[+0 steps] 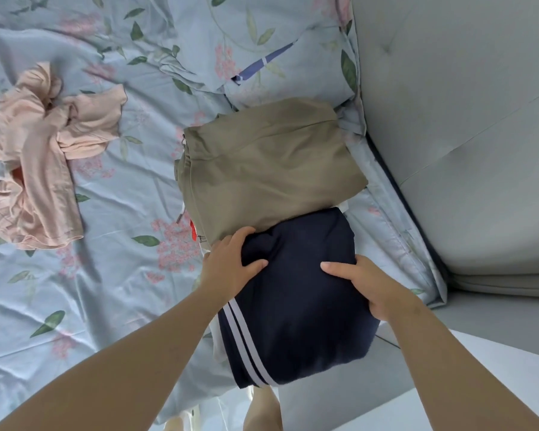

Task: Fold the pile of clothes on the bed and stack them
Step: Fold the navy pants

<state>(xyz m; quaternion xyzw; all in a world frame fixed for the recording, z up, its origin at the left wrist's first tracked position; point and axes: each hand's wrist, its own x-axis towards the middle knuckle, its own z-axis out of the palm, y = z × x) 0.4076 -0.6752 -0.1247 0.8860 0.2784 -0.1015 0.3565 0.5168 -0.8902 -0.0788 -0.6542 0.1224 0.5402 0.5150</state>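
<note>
Forearms reach forward; left hand (231,265) and right hand (371,284) each clasp a side of the folded navy garment (299,312), thumbs on top. It lies lengthwise away from the person at the bed (106,275) edge, far end touching the folded khaki garment (268,169).

Crumpled clothes (35,150) lie left on bed (106,275); near bundle (299,321) seemingly overlaps far bundle (268,163).

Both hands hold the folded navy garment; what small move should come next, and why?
Probably move the folded navy garment with white stripes forward onto the folded khaki garment: the left hand and right hand grip it, and its far edge meets the khaki piece.
</note>
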